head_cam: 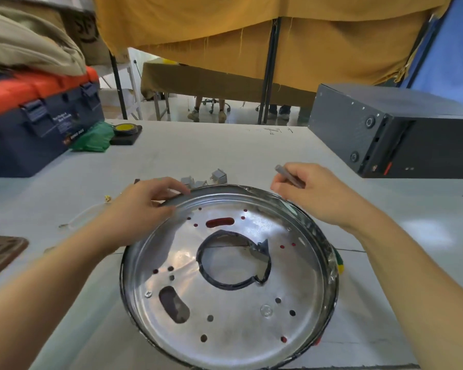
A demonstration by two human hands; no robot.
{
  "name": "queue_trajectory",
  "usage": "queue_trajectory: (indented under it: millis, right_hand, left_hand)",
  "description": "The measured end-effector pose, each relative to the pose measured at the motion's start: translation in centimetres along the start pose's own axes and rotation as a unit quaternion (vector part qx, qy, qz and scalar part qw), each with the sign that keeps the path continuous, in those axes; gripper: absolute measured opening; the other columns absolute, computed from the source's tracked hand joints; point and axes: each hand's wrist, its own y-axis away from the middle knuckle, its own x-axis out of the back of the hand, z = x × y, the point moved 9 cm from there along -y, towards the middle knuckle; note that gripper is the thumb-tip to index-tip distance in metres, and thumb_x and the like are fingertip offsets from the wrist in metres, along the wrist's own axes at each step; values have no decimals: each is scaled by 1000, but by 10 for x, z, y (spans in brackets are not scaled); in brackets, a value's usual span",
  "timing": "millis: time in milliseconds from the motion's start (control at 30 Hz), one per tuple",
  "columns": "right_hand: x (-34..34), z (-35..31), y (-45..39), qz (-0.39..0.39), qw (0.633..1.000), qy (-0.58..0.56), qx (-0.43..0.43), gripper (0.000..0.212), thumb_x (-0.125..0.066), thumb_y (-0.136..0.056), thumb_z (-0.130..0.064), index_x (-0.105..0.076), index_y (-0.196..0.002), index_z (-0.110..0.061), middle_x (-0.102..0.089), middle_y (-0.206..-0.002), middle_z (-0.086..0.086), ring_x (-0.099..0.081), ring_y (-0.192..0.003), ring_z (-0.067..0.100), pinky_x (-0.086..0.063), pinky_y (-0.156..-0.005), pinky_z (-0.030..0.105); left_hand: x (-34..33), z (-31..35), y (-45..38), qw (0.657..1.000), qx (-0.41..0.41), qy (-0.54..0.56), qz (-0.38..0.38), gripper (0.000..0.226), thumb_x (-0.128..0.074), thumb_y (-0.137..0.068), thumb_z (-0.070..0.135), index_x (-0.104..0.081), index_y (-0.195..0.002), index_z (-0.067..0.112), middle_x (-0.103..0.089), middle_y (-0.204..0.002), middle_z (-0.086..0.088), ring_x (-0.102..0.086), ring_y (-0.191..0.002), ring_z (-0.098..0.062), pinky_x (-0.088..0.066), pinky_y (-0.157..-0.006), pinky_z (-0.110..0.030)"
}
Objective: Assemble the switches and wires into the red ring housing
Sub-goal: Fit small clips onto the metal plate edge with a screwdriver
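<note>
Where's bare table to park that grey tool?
Free: the table right of the round metal pan, below the black box; also the far middle between the yellow tape roll and the box. Crowded: behind the pan's far rim, by the small grey switches.

Shiny bare metal on the round pan (233,311), glossy and scuffed, with dark tape round its centre hole. At ten o'clock, a smooth plastic toolbox (38,121) under rumpled cloth (24,41). At two o'clock, a matt dark metal case (396,129). The tabletop (198,150) looks matt and smooth.
</note>
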Motion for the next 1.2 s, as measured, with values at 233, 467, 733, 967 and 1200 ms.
queue_trajectory:
  millis: [233, 467, 733, 967, 1200]
  right_hand:
    - [-13, 8, -8, -19, 996, 83, 22, 18, -68, -84, -28, -61, -100, -29, -59, -97, -16, -49, -76, -9, -33, -62, 3]
    - [-33, 7, -13, -64, 994, 87, 0, 9, -67, -85, -29, -65, -93, -24, -66, -88, -4, -59, -79, 12, -45, -68, 24]
    - [-33, 19, -18, -72, 991, 114, -8, 20, -64, -87, -24, -62, -67, -28, -58, -57, -13, -49, -51, 0, -36, -49, 12]
    - [-33, 21, -26, -60, 990, 126, -19, 18, -64, -87, -23, -67, -85, -6, -67, -87, 16, -60, -85, 34, -48, -82, 41]
    - [-33, 23, -24, -45, 991, 118, -40, 13, -65, -87, -25, -67, -79, -15, -68, -79, 8, -61, -79, 28, -48, -75, 37]
  left_hand:
    - [-4, 0, -7, 999, -1, 9, -34, 32, -56, -89, 10, -63, -104, 37, -70, -101, 20, -64, -91, 3, -49, -85, -25]
    - [-9, -1, -14, 996, -2, 75, -48, 26, -59, -89, 17, -68, -96, 41, -72, -93, 19, -67, -88, -2, -50, -85, -29]
    - [41, -47, -1, 990, 70, 124, 24, 18, -57, -92, 14, -72, -92, 24, -74, -90, 9, -69, -83, -7, -53, -79, -26]
    - [62, -82, 12, 989, 88, -115, 12, 13, -70, -82, 18, -72, -88, 29, -68, -88, 11, -58, -79, -1, -41, -66, -10]
    - [37, -70, 3, 984, 35, -173, 2, 11, -72, -80, 20, -71, -90, 20, -61, -88, 4, -55, -78, -11, -38, -68, -19]
